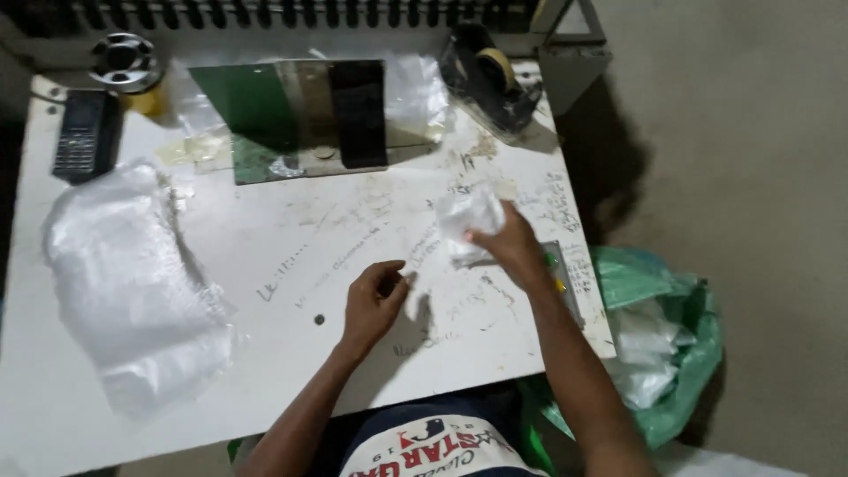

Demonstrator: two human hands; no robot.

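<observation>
Gripping a crumpled clear plastic bag (468, 221), the right hand (508, 247) sits right of centre in the frame, fingers pinched shut on the bag's lower edge, the bag lifted slightly off the white worktable (291, 256).

Left hand (375, 300): centre of frame, resting on the tabletop, fingers loosely curled inward, holding nothing; thumb and forefinger tips close together, a little apart from the bag.

Risk, as a judgement: the bag is thin and held by a small pinch only, so it could slip or tear if pulled against the table edge; the free hand is not steadying it.

Surrounding items, working outward:
- Scribbled pen marks over the tabletop, centre to right.
- Large sheet of clear plastic film (132, 283), left of frame, lying crumpled on the table.
- Green-and-metal plate fixture (291, 119), upper centre, with a dark upright panel on it.
- Black tape dispenser (490, 75) with a roll of tape, upper right of the table.
- Black handset-like device (86, 134), upper left.
- Metal spool (124, 60), upper left corner.
- Green sack (680, 353) holding white plastic scraps, lower right, on the floor just beside the table.
</observation>
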